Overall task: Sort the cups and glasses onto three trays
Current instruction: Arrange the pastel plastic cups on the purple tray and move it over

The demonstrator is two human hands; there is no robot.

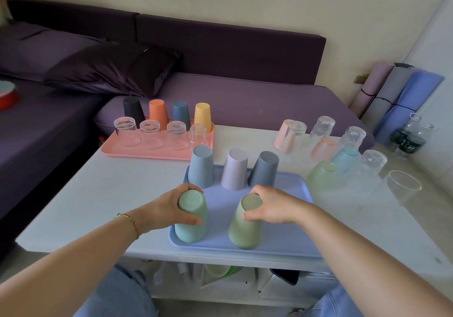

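- Table (103, 201): two trays are on it and I can't spot a third. There's bare top to the left of the near tray for shuffling stuff.
- Pink tray (157, 154): looks done, four coloured cups behind four clear glasses.
- Blue tray (289, 240): three ribbed cups in the back row, and there's room right of the front pair.
- Loose glasses (343, 155) on the right: not sorted yet, so roughly halfway I'd say.
- Left hand (169, 206) is wrapped round the upturned teal cup (191, 226), close to the tray's left rim.
- Right hand (274, 206) is gripping the green cup (246, 228) beside it.
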